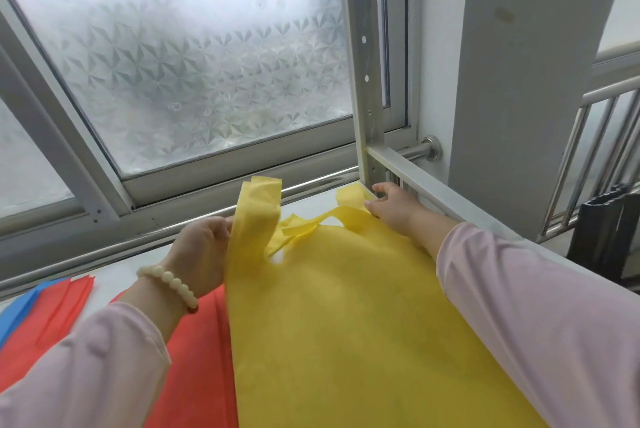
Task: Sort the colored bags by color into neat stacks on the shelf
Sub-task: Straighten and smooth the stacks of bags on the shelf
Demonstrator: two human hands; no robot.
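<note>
Currently: L hand grips yellow bag L handle; R hand pinches R handle at shelf corner. Bag lies flat, touching red stack. Step, as judged: squaring yellow. Next: flatten handles, align edges.

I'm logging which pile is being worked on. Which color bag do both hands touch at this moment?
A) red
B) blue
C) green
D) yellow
D: the left hand grips one handle of the yellow bag and the right hand is on its other handle, while the red bags lie beside it to the left.
</note>
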